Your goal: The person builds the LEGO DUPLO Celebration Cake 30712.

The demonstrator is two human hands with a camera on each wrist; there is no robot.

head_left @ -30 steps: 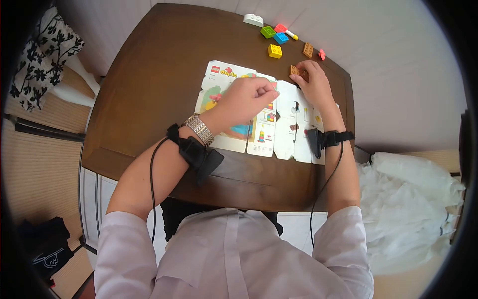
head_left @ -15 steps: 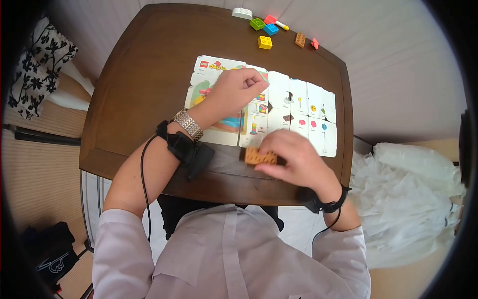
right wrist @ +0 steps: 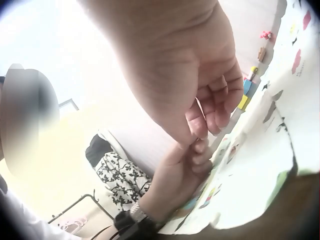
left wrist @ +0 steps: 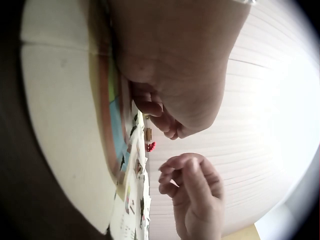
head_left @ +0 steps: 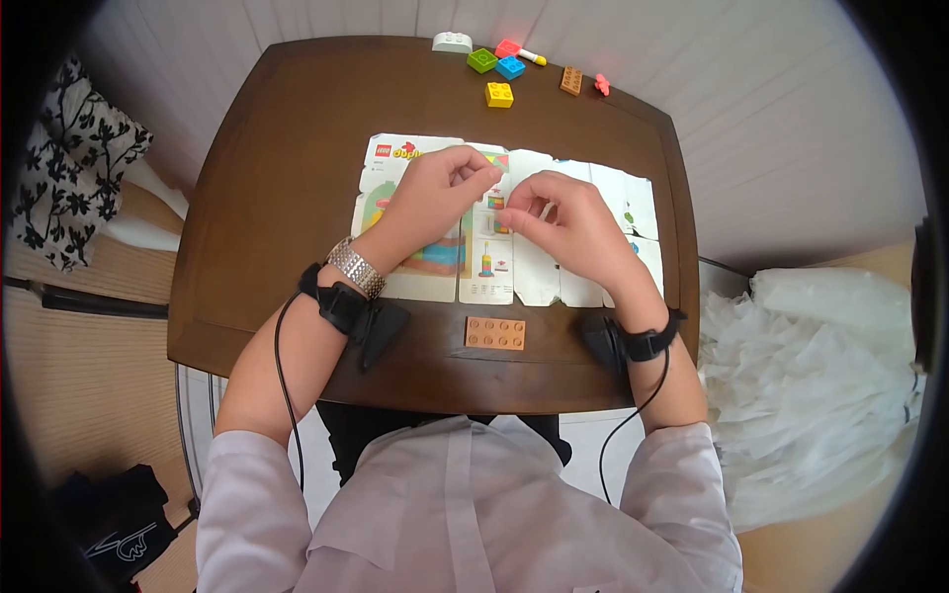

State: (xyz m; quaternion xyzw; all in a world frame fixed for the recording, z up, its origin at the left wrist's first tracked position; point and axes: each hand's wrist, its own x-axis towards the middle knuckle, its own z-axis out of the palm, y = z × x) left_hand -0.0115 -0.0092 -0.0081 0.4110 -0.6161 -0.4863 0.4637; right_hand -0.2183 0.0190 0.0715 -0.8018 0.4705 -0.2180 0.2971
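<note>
My left hand (head_left: 435,193) rests over the printed Duplo sheet (head_left: 539,282), its fingers loosely curled and nothing held. Just right of it, my right hand (head_left: 568,222) hovers above the same sheet, fingers bent and empty; light shows between thumb and fingers in the left wrist view. A brown eight-stud Duplo brick (head_left: 495,333) lies flat on the table in front of the sheet, between the two wrists and apart from both hands.
Along the table's back edge lie a white arched brick (head_left: 453,42), green (head_left: 482,60), blue (head_left: 510,67) and yellow (head_left: 499,95) bricks, a second brown brick (head_left: 571,80) and a pink flower piece (head_left: 602,85). White fabric (head_left: 801,395) is piled at the right.
My right hand picked up the brown brick beyond the sheet, carried it to the table's front, let it go and moved back over the sheet. The left hand stays curled over the sheet.
</note>
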